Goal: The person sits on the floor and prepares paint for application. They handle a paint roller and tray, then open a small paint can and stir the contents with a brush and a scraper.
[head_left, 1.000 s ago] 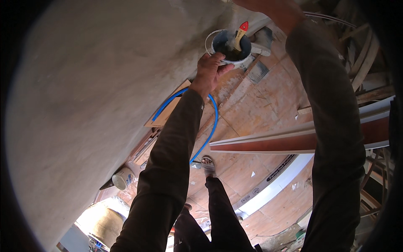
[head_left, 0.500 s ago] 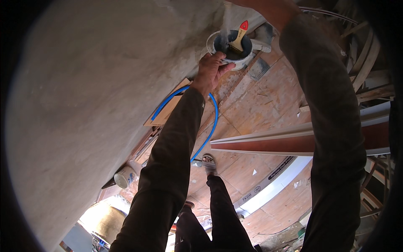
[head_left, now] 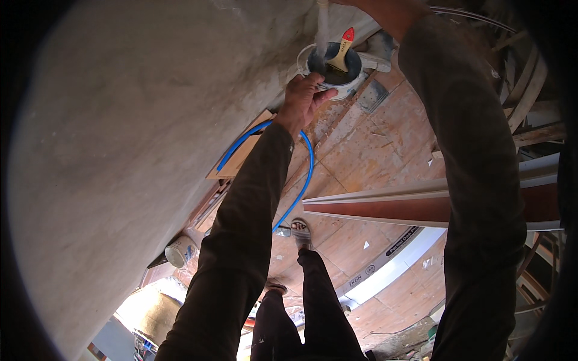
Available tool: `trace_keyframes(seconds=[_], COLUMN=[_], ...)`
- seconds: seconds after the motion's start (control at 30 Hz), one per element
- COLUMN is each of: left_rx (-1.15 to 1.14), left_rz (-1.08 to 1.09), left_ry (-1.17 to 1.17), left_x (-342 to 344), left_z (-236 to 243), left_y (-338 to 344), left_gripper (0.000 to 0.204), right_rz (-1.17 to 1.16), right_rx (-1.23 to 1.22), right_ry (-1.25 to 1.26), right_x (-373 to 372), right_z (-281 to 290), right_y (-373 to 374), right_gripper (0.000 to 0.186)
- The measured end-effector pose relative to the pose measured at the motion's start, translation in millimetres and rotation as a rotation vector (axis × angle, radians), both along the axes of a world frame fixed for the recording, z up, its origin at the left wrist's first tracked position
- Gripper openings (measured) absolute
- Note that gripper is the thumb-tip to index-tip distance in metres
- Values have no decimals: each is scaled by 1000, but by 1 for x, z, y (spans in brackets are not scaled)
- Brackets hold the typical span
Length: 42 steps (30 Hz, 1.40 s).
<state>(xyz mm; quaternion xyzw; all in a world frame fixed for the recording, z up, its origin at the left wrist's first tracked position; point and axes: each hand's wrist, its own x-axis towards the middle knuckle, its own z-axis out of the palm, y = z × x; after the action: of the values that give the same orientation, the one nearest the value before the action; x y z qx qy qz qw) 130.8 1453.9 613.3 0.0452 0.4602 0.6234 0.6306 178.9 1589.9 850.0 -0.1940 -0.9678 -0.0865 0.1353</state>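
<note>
Close to the wall stands a white bucket (head_left: 345, 92) with a dark inside. My left hand (head_left: 306, 101) is closed on its near rim, the thumb apart from the forefinger. Resting in the bucket is a paintbrush (head_left: 341, 55) with a pale wooden handle and a red tip, bristles down. A stream of water (head_left: 322, 33) falls into the bucket from above, beside the brush. My right hand (head_left: 370, 7) reaches in at the top edge near where the water comes out; its fingers are cut off by the frame.
A bare plastered wall (head_left: 120, 132) fills the left side. A blue hose (head_left: 310, 162) curves across the tiled floor (head_left: 355, 156). Long brown-and-white panels (head_left: 385, 207) lie at the right, near wooden scraps (head_left: 530, 90). Another white bucket (head_left: 179, 253) lies lower left.
Almost nothing differs. Water keeps running into the bucket, and both arms hold nearly the same position. My left foot shows slightly more.
</note>
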Motion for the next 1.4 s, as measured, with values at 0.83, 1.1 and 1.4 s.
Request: trace_keyframes(seconds=[0.83,1.1,1.4], left_rx=[126,129,83], left_rz=[118,140,181], left_ry=[-20,-50,-34], left_x=[-3,-3,-13], left_z=[1,12,4], left_y=[-28,-27,-33], left_gripper=[15,17,18], right_rz=[-17,203,-363], right_rx=[-40,-125,174], right_ry=[-90,-66,-129], right_x=[-3,8,-38], right_z=[7,21,4], right_y=[1,22,-14], right_gripper=[20,22,36])
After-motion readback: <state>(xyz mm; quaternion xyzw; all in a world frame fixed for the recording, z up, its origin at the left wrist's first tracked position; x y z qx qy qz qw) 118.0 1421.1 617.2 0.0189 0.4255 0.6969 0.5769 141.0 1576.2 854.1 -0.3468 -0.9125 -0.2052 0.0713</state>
